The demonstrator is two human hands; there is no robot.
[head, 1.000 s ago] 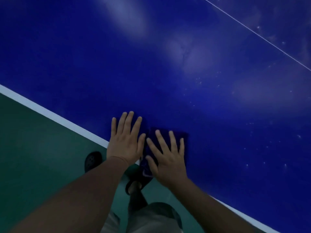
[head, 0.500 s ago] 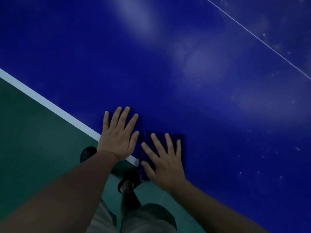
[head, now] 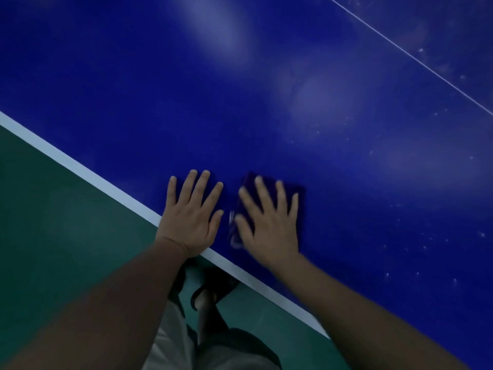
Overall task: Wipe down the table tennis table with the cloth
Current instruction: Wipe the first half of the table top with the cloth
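The blue table tennis table (head: 266, 108) fills most of the view, with its white edge line (head: 80, 166) running diagonally. A dark blue folded cloth (head: 293, 193) lies flat on it near the edge. My right hand (head: 269, 225) presses on the cloth with spread, straight fingers and looks slightly blurred. My left hand (head: 190, 217) rests flat on the bare table just left of the cloth, its heel over the white line.
Small white specks (head: 426, 247) dot the table to the right. A thin white centre line (head: 416, 60) crosses the upper right. Below the table edge lie the green floor (head: 53, 236) and my feet in dark sandals (head: 208, 292).
My right hand has slid the cloth away from the edge, farther onto the table. My left hand stays flat beside it.
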